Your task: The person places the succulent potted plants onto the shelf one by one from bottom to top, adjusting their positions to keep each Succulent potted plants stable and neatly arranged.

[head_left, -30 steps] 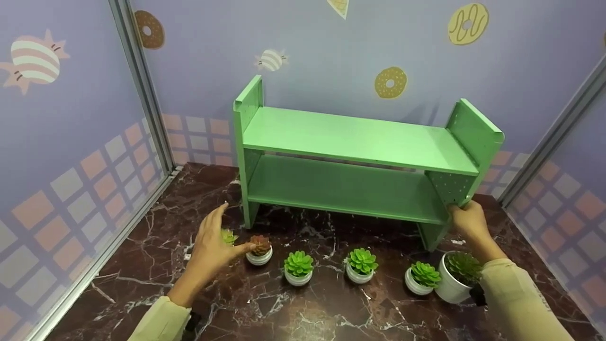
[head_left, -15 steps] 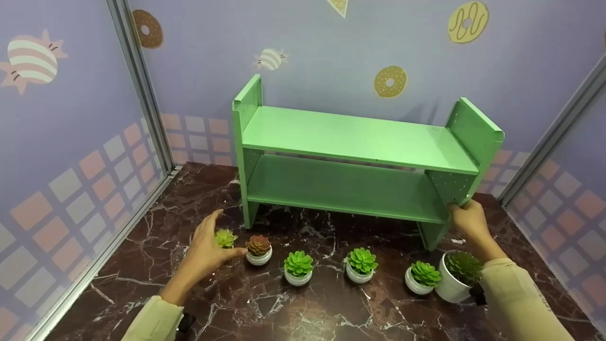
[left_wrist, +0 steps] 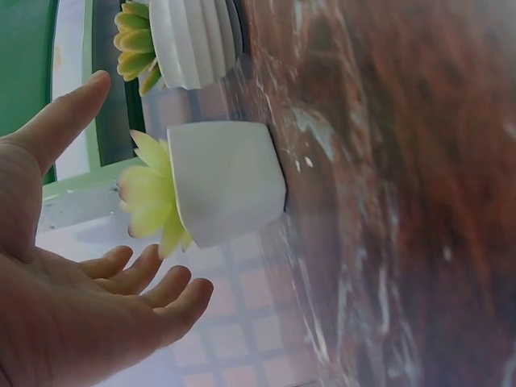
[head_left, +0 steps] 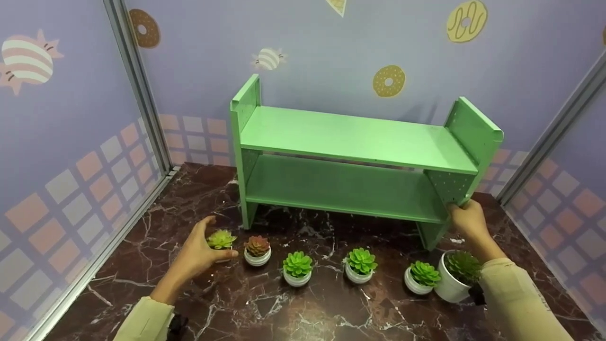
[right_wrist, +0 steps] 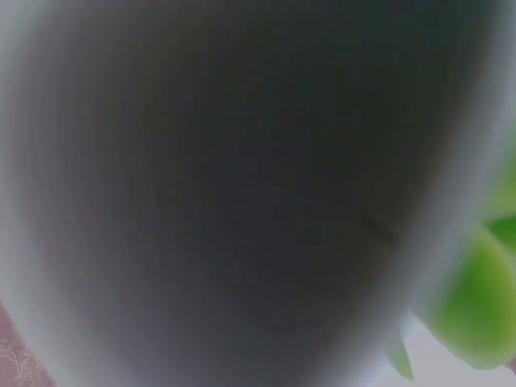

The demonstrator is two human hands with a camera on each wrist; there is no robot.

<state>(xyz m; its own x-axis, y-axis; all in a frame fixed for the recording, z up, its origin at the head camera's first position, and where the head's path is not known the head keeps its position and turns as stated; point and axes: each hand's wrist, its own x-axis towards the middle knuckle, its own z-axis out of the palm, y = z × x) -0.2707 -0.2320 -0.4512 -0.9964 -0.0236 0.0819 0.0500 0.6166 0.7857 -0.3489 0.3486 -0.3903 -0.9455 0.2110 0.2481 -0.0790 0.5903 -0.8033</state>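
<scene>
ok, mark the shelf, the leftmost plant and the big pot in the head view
Shelf (head_left: 355, 138): head view, on the bare top board.
Leftmost plant (head_left: 221, 239): head view, on its yellow-green leaves.
Big pot (head_left: 450, 287): head view, on its white outer wall.

Dk blur (right_wrist: 226, 193) mostly; grn leaves (right_wrist: 481, 310) R edge.

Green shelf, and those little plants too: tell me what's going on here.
A person's right hand grips the right side panel of the green shelf. Their left hand is open at the yellow-green succulent, thumb and fingers spread about it without gripping. That plant stands on the dark marbled table, as do a reddish succulent, three small green succulents and a larger white pot.
</scene>
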